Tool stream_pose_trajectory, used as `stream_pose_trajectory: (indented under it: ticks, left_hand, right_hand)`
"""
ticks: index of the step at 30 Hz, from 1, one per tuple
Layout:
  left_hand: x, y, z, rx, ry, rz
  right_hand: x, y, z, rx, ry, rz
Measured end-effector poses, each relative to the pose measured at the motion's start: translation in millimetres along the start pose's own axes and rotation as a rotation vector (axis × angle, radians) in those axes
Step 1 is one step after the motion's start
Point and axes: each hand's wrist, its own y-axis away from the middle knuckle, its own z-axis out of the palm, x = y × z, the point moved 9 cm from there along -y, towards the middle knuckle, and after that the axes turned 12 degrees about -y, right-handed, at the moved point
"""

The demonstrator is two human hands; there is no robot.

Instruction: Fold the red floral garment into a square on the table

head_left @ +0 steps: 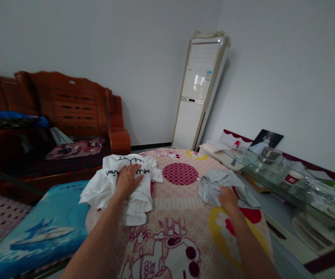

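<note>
My left hand (128, 178) lies on a crumpled white garment (138, 205) with black lettering, its fingers stretched out over the cloth. The white garment is bunched on the left side of a round table covered with a pink cartoon-print cloth (181, 213). On the right side of the table, my right hand (229, 197) is closed on the near edge of a light grey garment (213, 182). That grey piece is loosely heaped, and part of it hangs toward the table's right edge. The fingertips of my right hand are partly hidden.
A blue cushioned seat (54, 217) stands to the left, with a wooden sofa (77, 104) behind it. A tall white air conditioner (194, 89) is in the corner. Right of the table, a glass-topped cabinet (260, 166) bears a paper cup (293, 178) and a photo (264, 140).
</note>
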Motion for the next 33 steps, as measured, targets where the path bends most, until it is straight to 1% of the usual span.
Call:
stream_pose_trajectory:
  ticks: [2,4,5,7,8,10,12,13,15,17,18,20,21,22,23,25,26,27,28,29,31,32,33]
  left_hand:
    - [-1,0,1.3,-0.002,0.000,0.006]
    - [-1,0,2.0,-0.007,-0.006,0.005]
    - [-2,0,2.1,-0.010,-0.009,0.003]
    - [-2,0,2.3,-0.019,-0.010,-0.001]
    - [-1,0,2.4,-0.023,-0.008,0.000]
    - [0,0,2.1,-0.024,-0.006,0.001]
    - [1,0,1.2,-0.015,-0.008,-0.001]
    - [1,0,0.8,-0.010,-0.009,-0.002]
    - [0,0,0.6,-0.005,-0.011,-0.004]
    - [0,0,1.0,-0.009,-0.014,-0.006]
    - [-1,0,1.3,-0.012,-0.015,-0.007]
    - [-1,0,1.7,-0.019,-0.015,-0.006]
    - [0,0,1.7,-0.021,-0.013,-0.005]
    - [1,1,1.6,-0.021,-0.012,-0.004]
    - [1,1,1.2,-0.019,-0.012,-0.005]
    - [2,2,0.3,-0.008,-0.011,-0.012]
    - [2,2,0.0,-0.001,-0.008,-0.014]
    - [3,3,-0.1,0.004,-0.005,-0.015]
    - [3,3,-0.2,0.008,-0.001,-0.014]
    - [3,3,-0.5,0.010,0.004,-0.013]
    - [3,1,-2.8,0.008,0.018,-0.021]
    - [4,0,-5.7,0.007,0.029,-0.035]
    - [6,-1,-10.3,0.008,0.047,-0.052]
  right_hand:
    - [3,9,11,0.011,0.023,0.027]
    - [5,11,13,0.021,0.035,0.053]
    - [5,9,11,0.030,0.029,0.061]
    - [1,0,1,0.044,0.009,0.063]
    - [-4,-6,-8,0.058,-0.022,0.051]
    - [-21,-18,-31,0.114,-0.172,-0.007]
    - [-38,-25,-70,0.285,-0.647,-0.098]
    - [-42,-26,-87,0.358,-0.906,-0.116]
    - [-49,-25,-114,0.452,-1.343,-0.137]
    - [-59,-20,-129,0.467,-1.590,-0.125]
    - [-66,-14,-135,0.460,-1.658,-0.126]
    - [-84,2,-142,0.423,-1.721,-0.164]
    - [-97,11,-143,0.385,-1.729,-0.202]
    - [-111,21,-139,0.316,-1.720,-0.237]
    - [-128,30,-131,0.212,-1.693,-0.263]
    - [-165,46,-101,-0.126,-1.570,-0.296]
    - [-177,53,-86,-0.254,-1.508,-0.309]
    - [-183,57,-74,-0.324,-1.454,-0.310]
    - [-182,56,-64,-0.336,-1.409,-0.302]
    - [-175,53,-57,-0.296,-1.368,-0.285]
    - [-152,42,-47,-0.173,-1.250,-0.250]
    - [-140,37,-40,-0.136,-1.162,-0.247]
    - [-132,33,-31,-0.129,-1.057,-0.263]
